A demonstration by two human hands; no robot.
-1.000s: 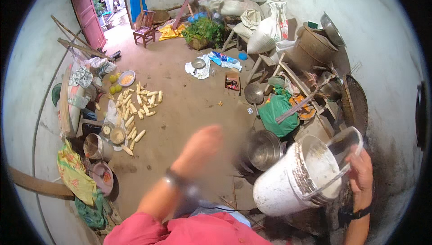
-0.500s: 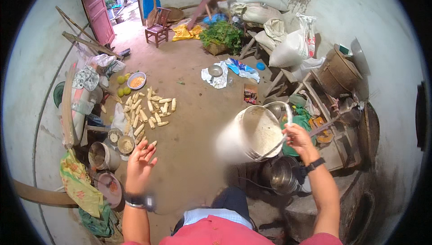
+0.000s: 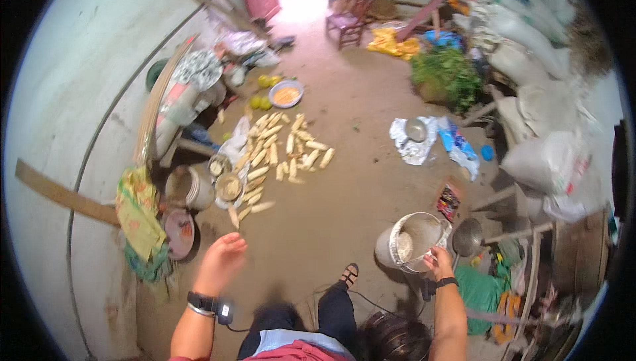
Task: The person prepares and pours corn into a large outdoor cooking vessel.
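A white bucket (image 3: 386, 250) hangs or stands tilted at the front right, with pale powdery stuff in it. My right hand (image 3: 438, 265) is closed at the bucket's near right rim, where its thin handle runs; whether the bottom touches the floor I cannot tell. My left hand (image 3: 224, 259) is in the air at the front left, somewhat blurred, its fingers loosely bent and nothing visible in them. Just beyond it lie several pale corn cobs (image 3: 262, 207), part of a larger spread on the floor.
Left of the cobs stand a small bowl (image 3: 228, 187), a grubby bucket (image 3: 197, 185) and a pink basin (image 3: 177, 235). A bowl of orange kernels (image 3: 287, 94) sits farther back. On the right are a metal pot (image 3: 468, 236), a green bag (image 3: 478, 288) and stacked sacks (image 3: 550, 162).
The view has swung right and my body has moved. The bucket, in my right hand throughout, now appears lower and smaller. My left hand's fingers have drawn closer together.
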